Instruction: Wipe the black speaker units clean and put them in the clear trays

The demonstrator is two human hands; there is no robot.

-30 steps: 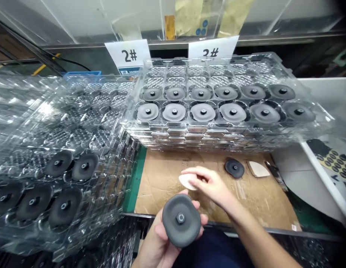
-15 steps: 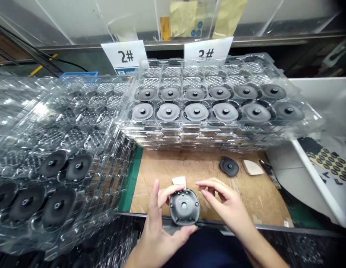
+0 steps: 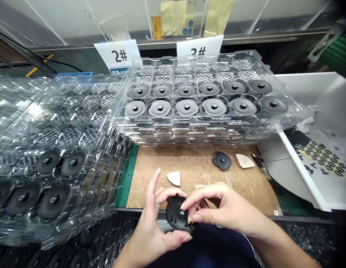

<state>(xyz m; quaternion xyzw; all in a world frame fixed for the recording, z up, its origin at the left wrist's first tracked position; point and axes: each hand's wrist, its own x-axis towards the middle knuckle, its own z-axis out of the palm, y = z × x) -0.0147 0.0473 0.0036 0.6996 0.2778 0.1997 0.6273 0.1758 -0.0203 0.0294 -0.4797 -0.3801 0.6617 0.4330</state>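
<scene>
My left hand [image 3: 159, 219] is closed around a black round plastic cover [image 3: 173, 216], thumb below and fingers above, near the table's front edge. The cover is tilted, with small pegs along its rim. My right hand [image 3: 217, 208] meets its right side, thumb and index finger pinched together over the face; what sits between those fingertips is too small to make out. Beyond the hands, a white wedge-shaped pad [image 3: 174, 178] lies on the brown board [image 3: 150, 160]. Another black cover [image 3: 222, 160] rests farther right with its central knob up, beside a thicker cream wedge [image 3: 244, 161].
Stacked clear trays [image 3: 206, 123] holding rows of dark covers stand behind the board. More clear trays [image 3: 86, 137] rise at the left. At the right, a white bin [image 3: 304, 175] contains a sheet of oval stickers [image 3: 323, 156]. Paper signs [image 3: 117, 56] stand at the back.
My right hand has moved left and down onto the cover. The cover has tilted in my left hand, and the white wedge now shows fully. The whole view has shifted slightly.
</scene>
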